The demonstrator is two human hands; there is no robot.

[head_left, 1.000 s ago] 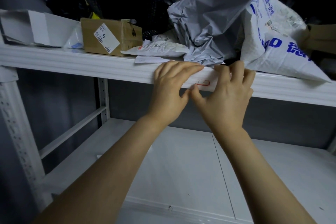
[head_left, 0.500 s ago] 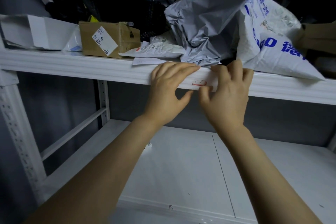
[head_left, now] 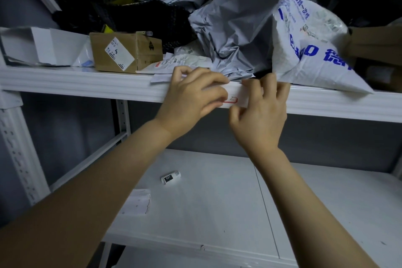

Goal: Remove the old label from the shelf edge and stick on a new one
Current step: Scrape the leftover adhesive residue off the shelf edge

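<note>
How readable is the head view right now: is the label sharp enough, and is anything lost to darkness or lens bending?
Head view: dim, with the back of the upper shelf nearly black; the white red-outlined label on the white metal shelf edge is soft, its print unreadable; straight shelf lines bow from the wide lens; no glare.

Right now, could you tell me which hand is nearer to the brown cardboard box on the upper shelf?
Left. The left hand rests on the shelf edge just right of the cardboard box; the right hand is farther right, beyond the label.
</note>
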